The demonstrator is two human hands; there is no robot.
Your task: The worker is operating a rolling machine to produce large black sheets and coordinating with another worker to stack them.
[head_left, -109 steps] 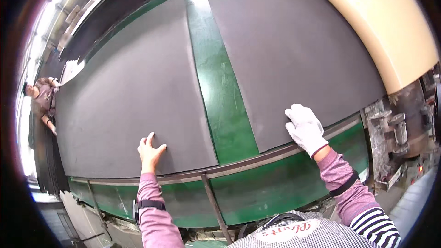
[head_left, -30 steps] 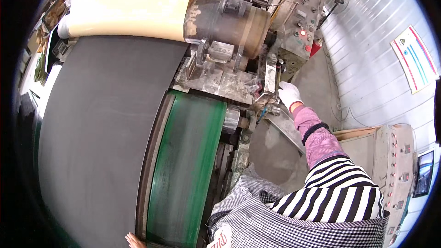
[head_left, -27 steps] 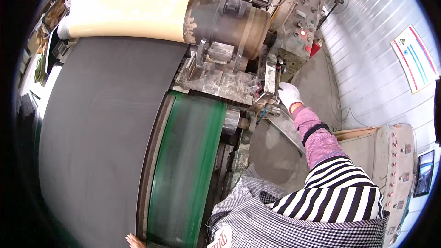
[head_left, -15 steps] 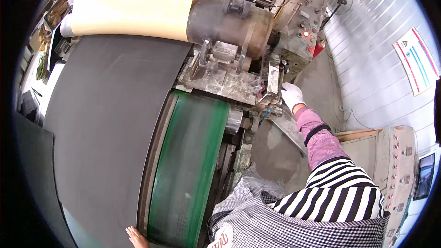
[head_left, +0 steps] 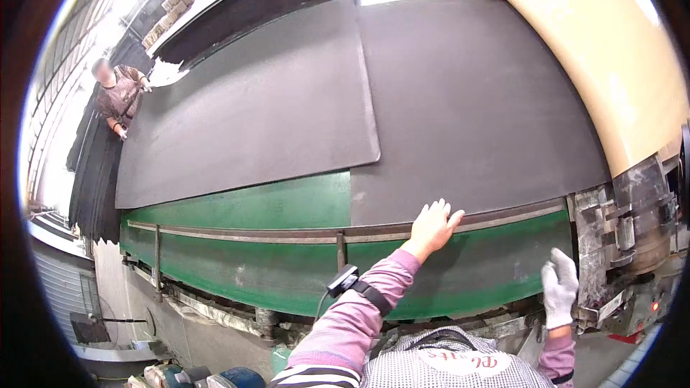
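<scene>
My bare left hand (head_left: pixel 435 225) is open, fingers spread, over the near edge of a wide dark rubber-like sheet (head_left: pixel 474 108) and the metal rail (head_left: pixel 496 221) beside it. A second dark sheet (head_left: pixel 251 100) lies to the left, its right end overlapping the first. Green conveyor belt (head_left: pixel 287 201) shows under both. My right hand (head_left: pixel 559 289), in a white glove, is raised near the belt's right end, beside the machine's metal frame. Its fingers are loosely bent and no object shows in them.
At the right, a tan sheet (head_left: pixel 589 50) curves over a roller above the dark sheet's end. A co-worker (head_left: pixel 121 97) stands at the far left, hands at the second sheet's end. Dark sheets (head_left: pixel 108 165) hang behind them. Blue-and-grey objects (head_left: pixel 233 377) sit at the lower left.
My view has swung left along the conveyor, bringing the second sheet and co-worker into sight. My right hand has come away from beside the machine's controls; my left hand now shows fully at the sheet's edge.
</scene>
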